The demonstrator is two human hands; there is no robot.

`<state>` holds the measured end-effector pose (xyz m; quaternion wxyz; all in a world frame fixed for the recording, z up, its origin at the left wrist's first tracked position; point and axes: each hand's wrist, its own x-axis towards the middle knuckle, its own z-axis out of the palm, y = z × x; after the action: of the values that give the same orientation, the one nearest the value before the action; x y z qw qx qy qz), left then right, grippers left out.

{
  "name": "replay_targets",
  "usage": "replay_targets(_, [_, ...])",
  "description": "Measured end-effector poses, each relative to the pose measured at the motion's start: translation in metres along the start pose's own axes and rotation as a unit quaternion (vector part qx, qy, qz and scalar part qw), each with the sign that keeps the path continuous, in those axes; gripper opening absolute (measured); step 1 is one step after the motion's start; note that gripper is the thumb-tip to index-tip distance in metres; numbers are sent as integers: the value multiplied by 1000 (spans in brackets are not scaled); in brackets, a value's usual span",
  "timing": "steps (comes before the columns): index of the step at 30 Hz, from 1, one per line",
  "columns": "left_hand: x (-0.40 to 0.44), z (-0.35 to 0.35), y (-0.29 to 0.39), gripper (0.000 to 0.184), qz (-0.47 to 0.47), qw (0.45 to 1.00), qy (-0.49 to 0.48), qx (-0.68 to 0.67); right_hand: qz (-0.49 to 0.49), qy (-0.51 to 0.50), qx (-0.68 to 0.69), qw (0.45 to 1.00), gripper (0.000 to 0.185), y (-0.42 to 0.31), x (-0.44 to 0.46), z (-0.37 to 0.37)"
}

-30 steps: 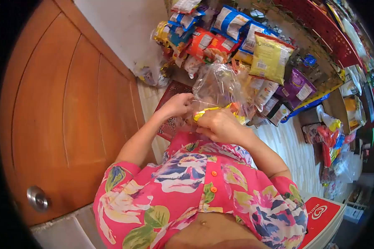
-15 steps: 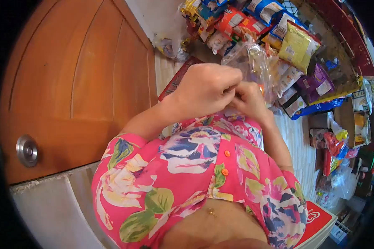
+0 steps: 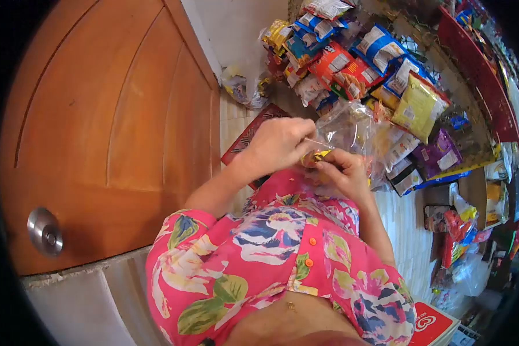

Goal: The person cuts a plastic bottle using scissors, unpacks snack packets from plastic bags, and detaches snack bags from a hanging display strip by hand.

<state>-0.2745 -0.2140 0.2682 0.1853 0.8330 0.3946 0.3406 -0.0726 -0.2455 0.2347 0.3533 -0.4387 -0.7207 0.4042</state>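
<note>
My left hand is closed, its fingertips pinching what looks like the edge of a clear plastic bag. Close beside it, my right hand is closed with thumb and finger on a small yellow and dark packet. The packet shows between the two hands, in front of my lap. Whether it lies inside the bag or outside it, I cannot tell. The bag's loose plastic spreads behind and to the right of my right hand.
Snack packs hang in a heap ahead, with a yellow-green pack and a purple pack on the right. A wooden door with a round knob stands at left. A red-topped box is at lower right.
My hands have moved apart and lower in view, from being pressed together. The yellow packet now shows between them. The view has shifted slightly.
</note>
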Motion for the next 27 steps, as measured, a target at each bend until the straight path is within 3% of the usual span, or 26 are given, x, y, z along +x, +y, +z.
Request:
replay_targets(3, [1, -8, 14, 13, 38, 999, 34, -15, -3, -27, 12, 1000, 16, 9, 11, 10])
replay_targets(8, [10, -29, 66, 18, 217, 969, 116, -13, -39, -2, 1, 999, 11, 9, 6, 11])
replay_targets(11, [13, -30, 80, 12, 247, 962, 118, -2, -25, -7, 32, 999, 9, 7, 3, 8])
replay_targets(14, [11, -25, 77, 20, 242, 964, 113, 14, -64, 27, 52, 996, 10, 14, -3, 13])
replay_targets(17, [16, -7, 55, 20, 215, 966, 133, 47, -3, 1, 52, 999, 11, 18, -6, 11])
replay_targets(20, [23, 1, 29, 18, 150, 977, 136, 61, -11, -32, 74, 997, 15, 23, -5, 17])
replay_targets(24, [27, -2, 9, 17, -47, 998, 18, -24, -80, -43, 12, 996, 18, 10, -11, 19])
replay_targets(27, [16, 14, -43, 28, -77, 987, -79, -120, -168, -9, -20, 985, 16, 0, -17, 19])
